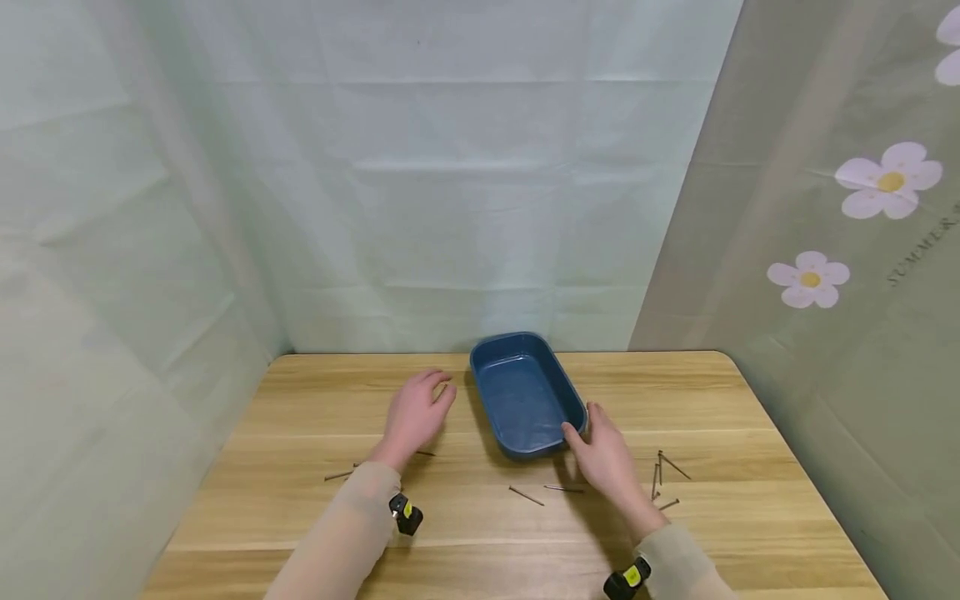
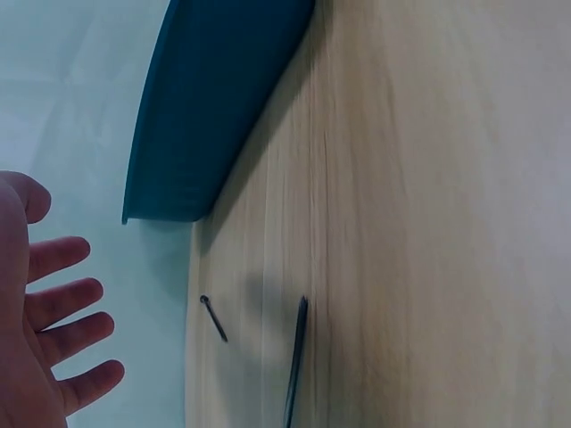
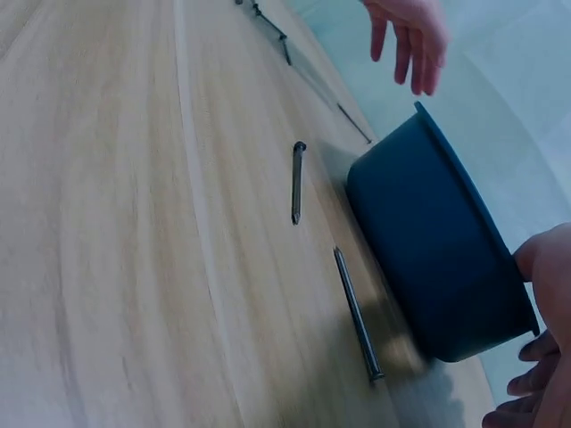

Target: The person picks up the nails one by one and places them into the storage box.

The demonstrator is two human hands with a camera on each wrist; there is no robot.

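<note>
A blue rectangular dish [image 1: 528,404] with rounded corners is at the table's back middle, turned at a slant. At its near right corner my right hand [image 1: 603,454] pinches the rim, thumb over the edge and fingers along the outer wall. In the right wrist view the thumb [image 3: 540,259] presses at the dish's lip. My left hand [image 1: 420,412] is held off the dish's left side, fingers spread and nothing in them. Two nails [image 1: 527,496] [image 1: 564,489] lie on the wood just in front of the dish.
More nails [image 1: 675,465] lie in a loose group at the right of the wooden table [image 1: 465,550]. Others [image 1: 339,476] are under and beside my left forearm, partly hidden. Pale cloth [image 1: 465,208] hangs behind the table's back edge, with flower-printed cloth [image 1: 810,279] at the right.
</note>
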